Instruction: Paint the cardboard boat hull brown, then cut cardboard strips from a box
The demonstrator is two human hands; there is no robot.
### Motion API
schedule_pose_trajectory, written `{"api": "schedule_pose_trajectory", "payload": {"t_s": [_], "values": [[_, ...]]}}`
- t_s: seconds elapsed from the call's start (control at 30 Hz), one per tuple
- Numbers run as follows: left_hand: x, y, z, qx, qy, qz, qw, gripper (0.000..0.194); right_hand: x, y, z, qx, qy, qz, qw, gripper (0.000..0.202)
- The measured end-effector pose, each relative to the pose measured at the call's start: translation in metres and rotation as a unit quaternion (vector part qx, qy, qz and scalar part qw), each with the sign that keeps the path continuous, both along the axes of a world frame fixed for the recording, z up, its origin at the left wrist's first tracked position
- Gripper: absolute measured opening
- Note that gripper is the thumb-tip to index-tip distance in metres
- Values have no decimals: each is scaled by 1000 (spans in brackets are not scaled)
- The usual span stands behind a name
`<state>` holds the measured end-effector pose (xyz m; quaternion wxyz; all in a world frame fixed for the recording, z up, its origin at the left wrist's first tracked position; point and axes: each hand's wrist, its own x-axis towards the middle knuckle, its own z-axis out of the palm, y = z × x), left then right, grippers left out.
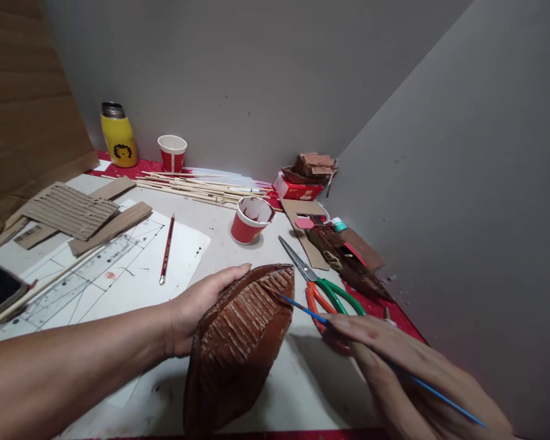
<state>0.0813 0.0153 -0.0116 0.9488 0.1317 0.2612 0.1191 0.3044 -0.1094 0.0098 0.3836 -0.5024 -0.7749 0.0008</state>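
My left hand (195,302) grips a brown cardboard model boat (238,321) by its far left side, tilting it so the ribbed inside faces me. Most of those fingers are hidden behind the hull. In my right hand (394,360) a thin blue paintbrush (305,310) is pinched, its tip touching the ribbed strips near the boat's pointed far end. Pale streaks show between the brown strips. Scissors (318,284) with orange and green handles lie just beyond my right hand. A red paper cup (251,223) smeared with brown paint inside stands past the boat.
Thin wooden sticks (192,188) lie along the back, near another paper cup (172,154) and a yellow bottle (118,137). Cardboard pieces (73,208), a pencil (167,250), a ruler (77,278) and a phone (0,290) are at left. Another brown model boat (348,253) sits by the right wall.
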Motion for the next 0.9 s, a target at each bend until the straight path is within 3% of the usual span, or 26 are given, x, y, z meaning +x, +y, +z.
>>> {"api": "schedule_pose_trajectory", "payload": {"t_s": [0.2,0.3,0.43,0.6,0.77,0.9], "values": [[0,-3,5,15,2,14,1000,43,-6,-2,2,18,8,-37,999,43],[1,-4,7,19,18,12,1000,48,-5,-4,3,-3,-11,-23,1000,41],[2,-3,4,25,1,17,1000,43,0,-3,-1,1,-6,12,1000,45],[1,-2,-2,49,-10,9,999,37,0,-1,-7,62,41,-11,997,48],[1,-2,-5,61,1,19,998,39,0,2,-9,53,36,25,998,48],[1,-1,-5,62,-28,2,998,42,-2,2,-6,65,34,1,997,48]]}}
